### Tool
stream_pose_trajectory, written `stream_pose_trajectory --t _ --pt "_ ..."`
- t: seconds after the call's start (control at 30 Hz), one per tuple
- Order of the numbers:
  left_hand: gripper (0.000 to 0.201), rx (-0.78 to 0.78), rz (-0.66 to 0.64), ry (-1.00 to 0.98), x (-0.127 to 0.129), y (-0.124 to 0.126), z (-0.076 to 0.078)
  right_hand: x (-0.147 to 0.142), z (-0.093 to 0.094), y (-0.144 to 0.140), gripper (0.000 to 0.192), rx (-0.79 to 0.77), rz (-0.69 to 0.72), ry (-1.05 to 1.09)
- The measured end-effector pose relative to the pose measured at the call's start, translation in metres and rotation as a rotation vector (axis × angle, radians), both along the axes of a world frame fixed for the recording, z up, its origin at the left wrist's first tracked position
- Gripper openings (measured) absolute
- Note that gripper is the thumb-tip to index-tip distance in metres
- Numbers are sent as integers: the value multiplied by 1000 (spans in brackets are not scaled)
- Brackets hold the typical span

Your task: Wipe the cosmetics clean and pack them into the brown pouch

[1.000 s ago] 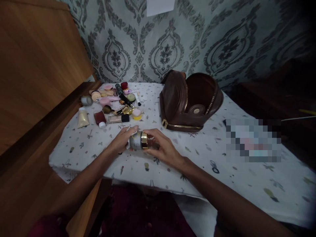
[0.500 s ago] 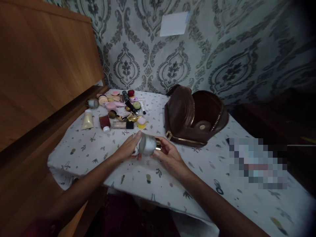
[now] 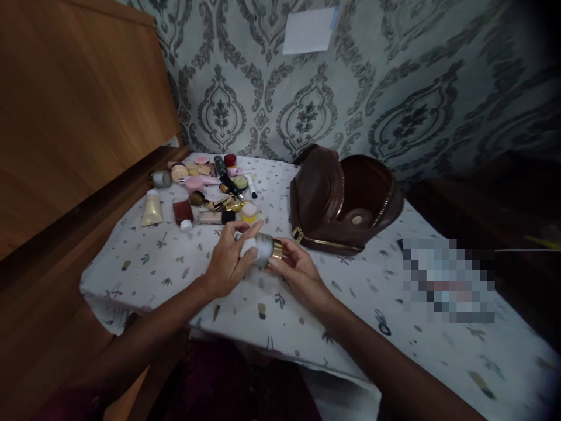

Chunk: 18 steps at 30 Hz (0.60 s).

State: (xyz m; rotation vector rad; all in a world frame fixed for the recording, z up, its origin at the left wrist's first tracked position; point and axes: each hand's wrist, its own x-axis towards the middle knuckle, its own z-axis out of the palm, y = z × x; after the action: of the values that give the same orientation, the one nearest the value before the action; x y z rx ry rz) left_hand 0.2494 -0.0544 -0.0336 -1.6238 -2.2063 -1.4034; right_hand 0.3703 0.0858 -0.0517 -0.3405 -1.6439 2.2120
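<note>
A frosted grey bottle with a gold cap (image 3: 264, 248) lies sideways between my two hands, held just above the table. My right hand (image 3: 302, 272) grips it at the gold cap, thumb below and fingers behind. Around the other end curl the fingers of my left hand (image 3: 228, 261), thumb and forefinger against the glass. Something white shows under those fingers at that end; whether it is a wipe or the bottle's base I cannot tell. Just beyond the left hand stand a small jar with a yellow base (image 3: 249, 213) and a beige foundation bottle with a black cap (image 3: 213, 217).
An open brown leather bag (image 3: 319, 199) with gold zips sits right of centre. Makeup items and brushes (image 3: 223, 202) crowd the back left, near a cream tube (image 3: 151, 209) and a dark red bottle (image 3: 183, 214). A blurred flat object (image 3: 447, 280) lies at right on the patterned tablecloth (image 3: 175, 263).
My left hand has shifted its grip, with fingers now raised over the bottle's end and the thumb across it. My right hand stays at the gold cap. The view has tilted slightly.
</note>
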Motion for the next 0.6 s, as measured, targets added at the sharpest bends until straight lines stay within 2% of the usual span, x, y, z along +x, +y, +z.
stream_pose_trajectory --t 0.1,0.2,0.27,0.37,0.5,0.6 --pt "56 -14 -23 124 1 1 -3 -1 3 1 41 -133 -4 34" --pt "65 -19 -128 101 0 2 -6 0 5 4 33 -267 68 28" --pt "74 -40 -195 14 -1 1 -9 0 7 6 32 -327 119 6" --pt "81 -95 -225 -148 -3 -1 -10 2 7 9 36 -380 158 -32" --pt "84 -132 -243 -359 -4 -1 -6 2 6 8 43 -376 200 -78" --pt "84 -88 -230 -469 -4 1 -3 2 7 5 44 -347 165 -71"
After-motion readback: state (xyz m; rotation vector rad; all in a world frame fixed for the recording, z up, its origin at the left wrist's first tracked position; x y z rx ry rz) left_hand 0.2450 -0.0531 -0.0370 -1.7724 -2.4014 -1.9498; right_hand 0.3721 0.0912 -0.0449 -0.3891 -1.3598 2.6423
